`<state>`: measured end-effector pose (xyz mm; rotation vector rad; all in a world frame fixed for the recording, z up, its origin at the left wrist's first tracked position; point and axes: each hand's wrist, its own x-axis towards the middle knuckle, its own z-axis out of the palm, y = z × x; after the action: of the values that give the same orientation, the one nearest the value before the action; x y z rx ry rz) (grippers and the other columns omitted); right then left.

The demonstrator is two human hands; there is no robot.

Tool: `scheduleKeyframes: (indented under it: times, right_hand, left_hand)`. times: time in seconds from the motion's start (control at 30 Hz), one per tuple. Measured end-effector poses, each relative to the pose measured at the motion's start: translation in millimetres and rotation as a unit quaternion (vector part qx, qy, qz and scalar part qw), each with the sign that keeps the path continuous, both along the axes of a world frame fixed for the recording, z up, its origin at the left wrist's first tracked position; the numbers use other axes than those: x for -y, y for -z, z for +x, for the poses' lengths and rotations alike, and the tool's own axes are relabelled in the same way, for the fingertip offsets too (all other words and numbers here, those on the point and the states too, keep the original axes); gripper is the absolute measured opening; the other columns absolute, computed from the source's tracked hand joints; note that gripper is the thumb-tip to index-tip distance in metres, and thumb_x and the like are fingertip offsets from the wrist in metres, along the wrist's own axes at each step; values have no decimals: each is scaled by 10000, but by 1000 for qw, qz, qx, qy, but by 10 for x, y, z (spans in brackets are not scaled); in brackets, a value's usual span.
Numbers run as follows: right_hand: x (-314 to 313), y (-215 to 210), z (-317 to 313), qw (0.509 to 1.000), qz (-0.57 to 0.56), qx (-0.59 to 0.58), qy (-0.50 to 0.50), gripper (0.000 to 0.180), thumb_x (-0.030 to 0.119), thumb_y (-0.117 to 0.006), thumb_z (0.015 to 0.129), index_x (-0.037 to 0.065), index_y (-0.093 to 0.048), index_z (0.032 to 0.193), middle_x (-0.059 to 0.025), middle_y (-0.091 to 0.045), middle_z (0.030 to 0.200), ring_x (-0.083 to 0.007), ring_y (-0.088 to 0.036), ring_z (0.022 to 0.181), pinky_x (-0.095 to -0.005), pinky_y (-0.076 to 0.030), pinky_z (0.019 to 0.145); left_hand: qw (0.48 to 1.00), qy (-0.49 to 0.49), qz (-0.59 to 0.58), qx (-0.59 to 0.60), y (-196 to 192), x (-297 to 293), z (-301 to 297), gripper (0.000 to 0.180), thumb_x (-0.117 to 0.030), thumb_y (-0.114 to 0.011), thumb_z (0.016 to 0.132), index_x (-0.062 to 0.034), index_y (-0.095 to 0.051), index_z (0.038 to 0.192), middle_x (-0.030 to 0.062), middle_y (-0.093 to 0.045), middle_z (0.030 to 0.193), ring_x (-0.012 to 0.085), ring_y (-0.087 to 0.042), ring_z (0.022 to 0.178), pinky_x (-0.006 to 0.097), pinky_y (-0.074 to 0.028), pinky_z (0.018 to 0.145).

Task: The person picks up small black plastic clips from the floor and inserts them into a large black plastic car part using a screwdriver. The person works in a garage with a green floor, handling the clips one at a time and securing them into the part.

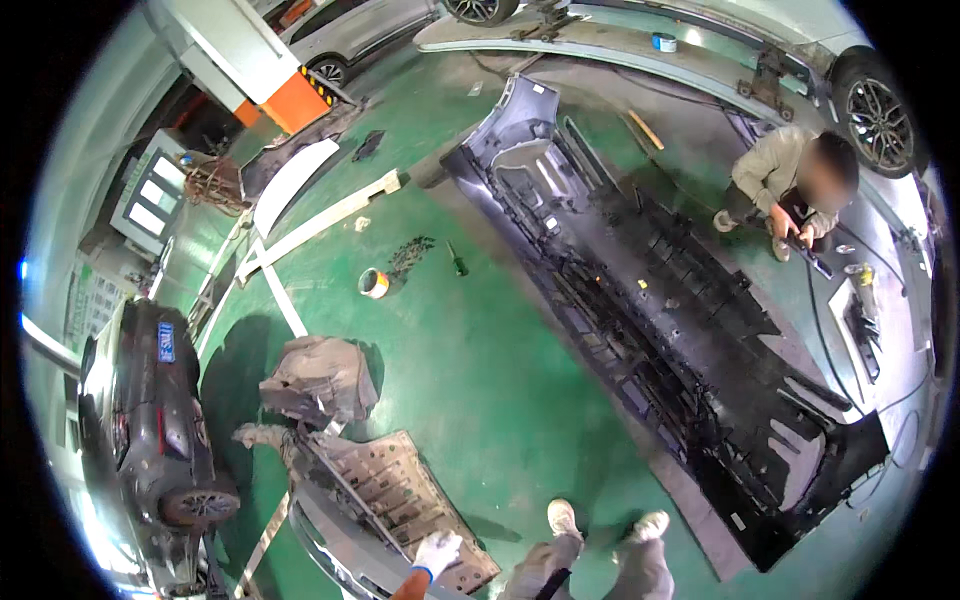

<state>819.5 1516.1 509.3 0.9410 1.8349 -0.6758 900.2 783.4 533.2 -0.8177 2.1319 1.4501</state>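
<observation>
My left hand (438, 553), in a white glove, is low in the picture, left of my feet. It is over the near part of a dirty beige ribbed panel (395, 488), beside a grey car body part (345, 535). Its fingers are too small to make out, and I cannot tell whether it touches the panel. My right hand is out of the picture. To the right, a large black bumper cover (640, 290) lies with its inner side up, partly on flat sheeting. A crumpled brown cloth-like heap (320, 380) sits beyond the ribbed panel.
An open can (374, 283), loose small black pieces (408, 256) and a green-handled screwdriver (457, 260) lie on the green floor. At right a person (785, 180) crouches, holding a dark object. A dark car (160, 430) stands left; a lift platform (600, 45) runs behind.
</observation>
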Motion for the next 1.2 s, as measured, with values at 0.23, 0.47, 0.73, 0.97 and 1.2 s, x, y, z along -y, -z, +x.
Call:
scheduleKeyframes:
  times: [0.23,0.47,0.73,0.97,1.2]
  right_hand:
    - [1600,563,-1122,985,-119,124,-1,428,433,-627,987,54,-717,1165,-125,-734,1016,-216,-687,789,-377,-557,671]
    - [2917,1644,-2337,936,-38,-15,-351,377,427,-613,928,122,-791,1059,-170,-749,1173,-312,-721,1074,-451,-583,858]
    - [4619,1218,-4735,805,-105,-148,-564,173,221,-757,731,127,-743,875,-120,-746,907,-352,-721,936,-435,-588,788]
    - [5649,398,-5126,971,-56,-30,231,191,161,-664,917,53,-647,760,-41,-606,663,-128,-580,555,-320,-464,501]
    - [6754,297,-3681,926,83,202,308,220,250,-697,894,40,-755,922,-87,-754,892,-164,-712,783,-374,-570,705]
  left_hand:
    - [933,-307,160,94,-769,882,-2050,314,-258,-736,982,-20,-684,1179,49,-737,988,149,-709,813,310,-573,685]
    - [884,391,-209,151,-208,2238,-2049,410,-366,-615,982,-213,-645,1362,172,-639,1362,394,-594,1274,511,-485,1060]
    - [941,86,-201,258,-206,3727,-5577,552,-510,-676,933,-18,-705,1182,241,-724,1145,404,-687,1104,492,-532,949]
    - [953,115,-233,154,2417,5010,-8013,649,-549,-647,908,-4,-684,1257,242,-709,1221,396,-677,1143,471,-518,1010]
    - [839,375,-357,167,4992,5718,-9782,436,-359,-657,939,-108,-617,1294,215,-664,1236,376,-648,1133,479,-528,941]
